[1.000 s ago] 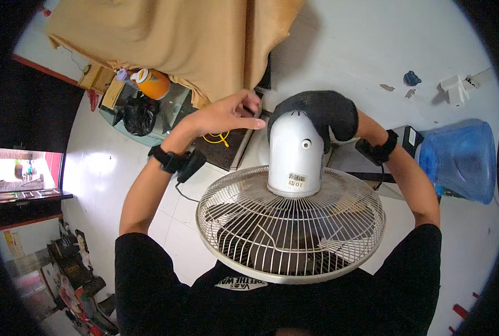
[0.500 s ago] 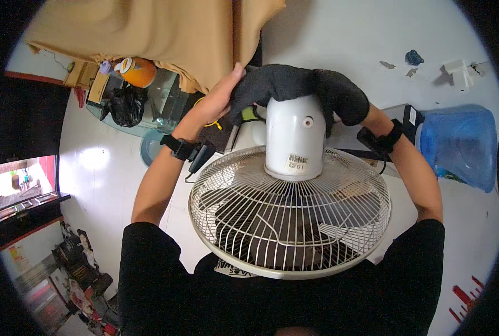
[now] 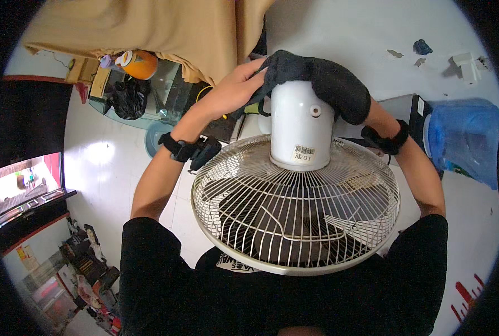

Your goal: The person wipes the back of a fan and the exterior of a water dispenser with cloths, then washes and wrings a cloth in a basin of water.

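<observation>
A table-type electric fan with a white motor housing [image 3: 301,126] and a round wire guard [image 3: 294,224] stands right in front of my chest. Draped over the top of the housing is a black cloth [image 3: 294,66]. At its left end, my left hand [image 3: 237,92] has its fingers bent over the cloth, gripping it. The cloth covers my right hand to the wrist on the housing's right side, so those fingers are hidden. Through the guard the dark fan blades show. Each wrist wears a black strap with a small device.
A tan curtain [image 3: 148,28] hangs at the far left. Below it, a glass-topped table [image 3: 174,84] bears an orange jug [image 3: 139,65] and a black plastic bag [image 3: 129,99]. A light-blue basin [image 3: 153,140] sits near it. To the right stands a large blue water bottle [image 3: 465,143] by the wall.
My left hand has moved right and bent its fingers onto the cloth. The cloth's left end has been drawn up and inward. My right hand stays under the cloth.
</observation>
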Demonstrator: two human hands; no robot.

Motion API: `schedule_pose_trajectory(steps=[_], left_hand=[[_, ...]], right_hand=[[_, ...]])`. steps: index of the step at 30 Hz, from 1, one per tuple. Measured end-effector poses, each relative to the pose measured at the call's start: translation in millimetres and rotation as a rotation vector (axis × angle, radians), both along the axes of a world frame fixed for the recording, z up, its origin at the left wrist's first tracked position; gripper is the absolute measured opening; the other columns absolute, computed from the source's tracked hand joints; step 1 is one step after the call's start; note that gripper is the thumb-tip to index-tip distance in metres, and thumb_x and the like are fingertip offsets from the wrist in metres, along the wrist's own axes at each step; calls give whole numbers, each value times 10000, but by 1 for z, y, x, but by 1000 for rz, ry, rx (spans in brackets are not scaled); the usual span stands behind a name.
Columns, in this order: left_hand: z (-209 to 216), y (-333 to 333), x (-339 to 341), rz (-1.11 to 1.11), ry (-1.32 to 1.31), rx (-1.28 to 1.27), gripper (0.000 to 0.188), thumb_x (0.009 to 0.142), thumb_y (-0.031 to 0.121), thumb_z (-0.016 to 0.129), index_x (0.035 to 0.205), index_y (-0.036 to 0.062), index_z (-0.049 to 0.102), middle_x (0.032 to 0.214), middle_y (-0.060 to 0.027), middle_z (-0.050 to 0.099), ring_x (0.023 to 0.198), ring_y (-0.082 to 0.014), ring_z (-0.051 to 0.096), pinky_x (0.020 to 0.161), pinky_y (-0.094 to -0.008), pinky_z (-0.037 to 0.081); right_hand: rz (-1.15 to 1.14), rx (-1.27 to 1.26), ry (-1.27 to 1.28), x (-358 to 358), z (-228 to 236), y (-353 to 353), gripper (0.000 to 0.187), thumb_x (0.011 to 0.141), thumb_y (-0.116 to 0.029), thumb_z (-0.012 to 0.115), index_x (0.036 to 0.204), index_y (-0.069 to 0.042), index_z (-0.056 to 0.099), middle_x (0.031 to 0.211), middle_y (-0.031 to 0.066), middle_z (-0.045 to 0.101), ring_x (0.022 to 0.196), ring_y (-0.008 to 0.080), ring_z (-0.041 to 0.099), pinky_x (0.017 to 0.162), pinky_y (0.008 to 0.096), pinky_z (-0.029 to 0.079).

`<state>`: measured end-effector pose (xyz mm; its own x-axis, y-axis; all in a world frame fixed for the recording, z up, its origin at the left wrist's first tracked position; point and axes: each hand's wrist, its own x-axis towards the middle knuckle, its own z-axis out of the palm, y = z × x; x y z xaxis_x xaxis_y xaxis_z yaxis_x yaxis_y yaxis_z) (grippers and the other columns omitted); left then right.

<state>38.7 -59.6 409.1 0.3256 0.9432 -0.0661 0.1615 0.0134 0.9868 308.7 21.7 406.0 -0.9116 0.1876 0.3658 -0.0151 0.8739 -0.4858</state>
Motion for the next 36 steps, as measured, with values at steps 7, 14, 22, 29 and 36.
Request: schedule_pose_trajectory(steps=[7,14,22,29,36], left_hand=[[26,-19,-8,-4,237,533,266,920,151,557,1126,-16,558,945,-81,528,912,-160,507,825,-265,417],[46,-25,-9,-94,62,163,395,875,134,639,1245,50,527,1104,-47,502,982,-120,492,818,-248,442],[30,-22,-19,-20,87,154,496,923,165,573,1386,87,413,1354,-47,481,1239,-167,429,1027,-325,366],[25,5,15,-181,107,193,394,937,197,565,1311,81,519,1296,-41,538,1122,-125,511,948,-287,419],[-6,13,9,-112,-65,-93,381,950,283,539,1275,84,549,1139,-26,584,992,-110,552,874,-285,468]], right_hand=[[-99,-589,-242,40,14,-13,490,823,-190,575,1302,-98,526,1366,120,483,1286,305,419,1103,415,288],[-47,-545,-310,92,31,17,582,806,-279,643,1333,-89,487,1372,124,476,1293,293,407,1112,406,270],[-110,-645,-313,51,10,47,585,822,-293,639,1342,-81,474,1370,121,477,1279,276,421,1096,397,294],[-174,-752,-290,-22,1,4,589,836,-305,636,1350,-75,463,1369,119,478,1268,260,434,1083,388,315],[-238,-853,-288,-38,-12,9,594,849,-317,632,1357,-69,451,1368,117,480,1256,245,446,1069,380,336]])
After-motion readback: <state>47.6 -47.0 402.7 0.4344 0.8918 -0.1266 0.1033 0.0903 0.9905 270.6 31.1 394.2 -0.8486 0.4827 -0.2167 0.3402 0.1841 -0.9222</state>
